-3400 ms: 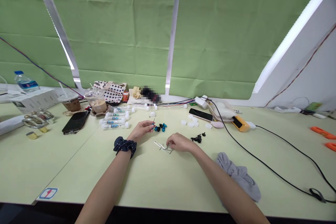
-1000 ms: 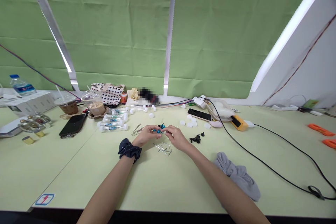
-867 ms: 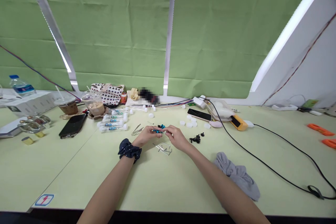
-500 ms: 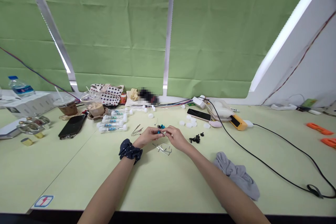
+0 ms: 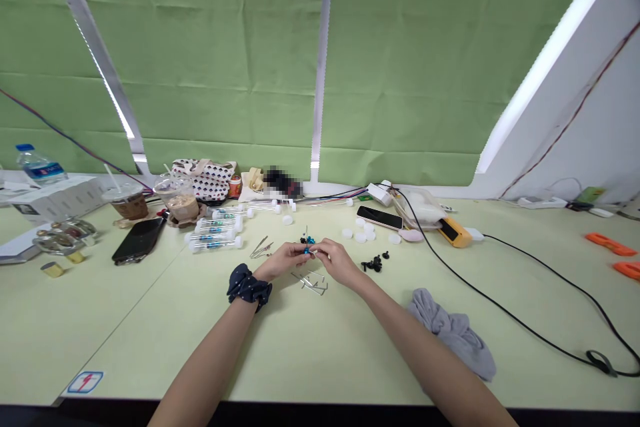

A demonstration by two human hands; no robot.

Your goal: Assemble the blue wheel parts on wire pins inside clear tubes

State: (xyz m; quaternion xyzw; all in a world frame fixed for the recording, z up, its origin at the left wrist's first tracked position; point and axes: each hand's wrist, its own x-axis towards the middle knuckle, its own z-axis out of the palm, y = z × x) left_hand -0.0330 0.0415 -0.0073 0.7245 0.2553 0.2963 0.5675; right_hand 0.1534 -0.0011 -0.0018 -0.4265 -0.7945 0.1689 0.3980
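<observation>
At the middle of the table, my left hand [image 5: 286, 260] pinches a small blue part [image 5: 307, 251] with a thin metal rod standing up near it. Close against it on the right, my right hand [image 5: 334, 261] is closed at the fingertips by the same part; a small light piece shows there. Behind the fingers sit more small blue and black parts [image 5: 311, 240]. Bent metal rods [image 5: 313, 283] lie in front of the hands. Left of my left hand are thin metal tools [image 5: 260, 250]. To the right rest small black parts [image 5: 373, 263] and white round caps [image 5: 361, 237].
Clear tubes [image 5: 213, 240] with white caps lie at the left, near two drink cups [image 5: 183, 207] and a black phone [image 5: 139, 240]. Rightward are another phone [image 5: 380, 217], a yellow device [image 5: 454, 232], a black cable [image 5: 480, 292] and a grey cloth [image 5: 453, 333].
The blue part and thin rod between my fingertips have shifted slightly, and the rod now stands more upright. Both hands stay almost in the same place.
</observation>
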